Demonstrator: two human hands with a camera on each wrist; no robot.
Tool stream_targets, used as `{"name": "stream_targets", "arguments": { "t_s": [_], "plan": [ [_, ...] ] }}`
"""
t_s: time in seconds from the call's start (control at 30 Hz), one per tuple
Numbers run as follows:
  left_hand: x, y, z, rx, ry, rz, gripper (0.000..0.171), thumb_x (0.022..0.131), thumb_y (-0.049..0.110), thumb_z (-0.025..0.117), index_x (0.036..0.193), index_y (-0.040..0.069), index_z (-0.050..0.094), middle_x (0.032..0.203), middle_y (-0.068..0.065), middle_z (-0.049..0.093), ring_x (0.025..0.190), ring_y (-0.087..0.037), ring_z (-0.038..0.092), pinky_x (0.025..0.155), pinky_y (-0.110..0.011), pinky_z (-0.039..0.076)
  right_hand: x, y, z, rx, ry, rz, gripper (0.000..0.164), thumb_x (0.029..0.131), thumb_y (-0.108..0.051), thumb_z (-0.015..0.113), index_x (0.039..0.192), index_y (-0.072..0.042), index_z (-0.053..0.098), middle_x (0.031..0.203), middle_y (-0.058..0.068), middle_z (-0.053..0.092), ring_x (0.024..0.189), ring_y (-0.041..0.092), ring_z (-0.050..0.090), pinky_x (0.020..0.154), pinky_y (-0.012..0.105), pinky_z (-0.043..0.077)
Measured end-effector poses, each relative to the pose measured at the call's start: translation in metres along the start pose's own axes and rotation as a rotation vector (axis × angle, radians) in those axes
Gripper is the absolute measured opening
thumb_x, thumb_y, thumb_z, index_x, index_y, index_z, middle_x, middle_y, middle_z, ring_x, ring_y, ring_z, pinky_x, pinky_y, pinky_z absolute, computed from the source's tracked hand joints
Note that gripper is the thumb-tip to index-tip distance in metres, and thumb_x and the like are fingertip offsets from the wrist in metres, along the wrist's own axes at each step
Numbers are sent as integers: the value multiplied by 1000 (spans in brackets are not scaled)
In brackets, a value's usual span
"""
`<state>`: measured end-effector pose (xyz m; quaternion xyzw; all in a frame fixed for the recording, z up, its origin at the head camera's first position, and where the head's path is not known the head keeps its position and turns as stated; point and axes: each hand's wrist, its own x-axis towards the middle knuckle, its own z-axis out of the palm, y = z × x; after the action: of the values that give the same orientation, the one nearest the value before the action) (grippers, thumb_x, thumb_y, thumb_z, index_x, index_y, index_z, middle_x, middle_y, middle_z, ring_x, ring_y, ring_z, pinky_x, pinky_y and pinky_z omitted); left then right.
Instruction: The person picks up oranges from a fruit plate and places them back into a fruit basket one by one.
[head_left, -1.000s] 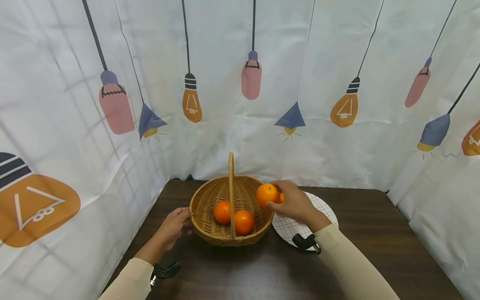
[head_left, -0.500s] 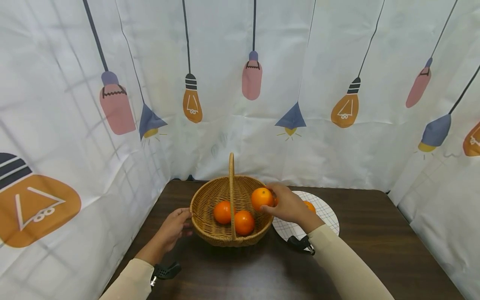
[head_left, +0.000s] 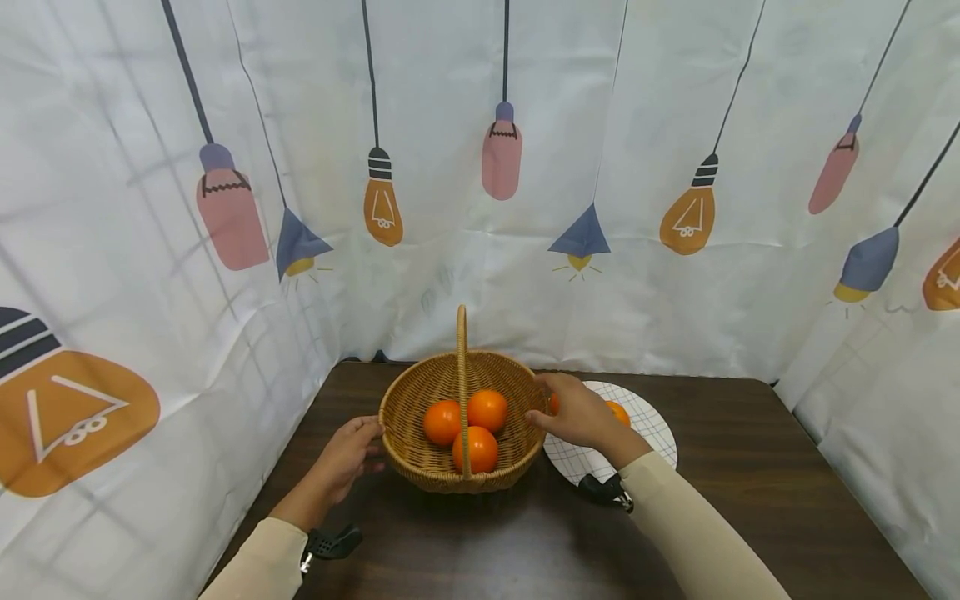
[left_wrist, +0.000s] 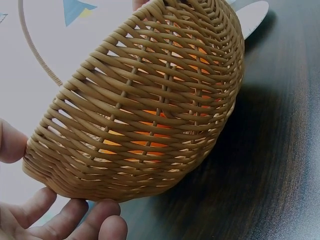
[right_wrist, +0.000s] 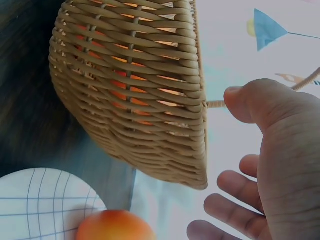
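A wicker basket (head_left: 420,467) with a tall handle stands on the table and holds three oranges (head_left: 476,450) grouped together. My left hand (head_left: 348,450) grips its left rim; the left wrist view shows the thumb (left_wrist: 11,142) on one side of the rim and the fingers (left_wrist: 65,220) against the outer weave. Over the basket's right rim is my right hand (head_left: 573,408), fingers spread and holding nothing. Beneath and behind it lies a white plate (head_left: 654,429) with a grid pattern. Oranges on the plate are partly hidden by the hand, one showing at its edge (right_wrist: 115,227).
The dark wooden table (head_left: 750,467) extends to the right of the plate and in front of the basket. A white curtain (head_left: 450,267) printed with lamps and bulbs hangs close behind the table and along both sides.
My right hand carried an orange leftward over the basket and let it go; it now lies beside the other two, which have shifted slightly left. My left hand has stayed on the rim.
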<state>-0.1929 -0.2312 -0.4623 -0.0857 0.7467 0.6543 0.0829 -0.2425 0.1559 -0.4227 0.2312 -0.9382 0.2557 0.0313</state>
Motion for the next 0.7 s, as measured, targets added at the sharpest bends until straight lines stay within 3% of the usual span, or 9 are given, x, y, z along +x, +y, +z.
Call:
{"name": "stream_targets", "arguments": {
  "t_s": [0.27, 0.53, 0.7],
  "plan": [
    [-1, 0, 0, 1, 5, -10, 44, 105, 20, 49, 139, -6, 46, 124, -19, 58, 98, -26, 65, 82, -46, 56, -10, 16, -3, -6, 8, 24, 62, 92, -42, 75, 142, -9, 58, 142, 8, 58, 132, 31, 52, 102, 54, 47],
    [0, 0, 0, -5, 12, -8, 42, 104, 20, 49, 137, -6, 47, 121, -19, 60, 97, -25, 65, 81, -44, 56, -24, 36, -6, -2, 32, 74, 66, 89, -43, 77, 142, -7, 58, 138, 12, 59, 115, 32, 60, 84, 47, 54],
    [0, 0, 0, -11, 8, -3, 43, 104, 20, 50, 138, -6, 47, 122, -19, 59, 97, -25, 65, 81, -45, 56, -31, 48, -8, -29, 64, 65, 64, 88, -40, 80, 138, -6, 61, 134, 12, 62, 120, 32, 59, 93, 53, 51]
  ]
}}
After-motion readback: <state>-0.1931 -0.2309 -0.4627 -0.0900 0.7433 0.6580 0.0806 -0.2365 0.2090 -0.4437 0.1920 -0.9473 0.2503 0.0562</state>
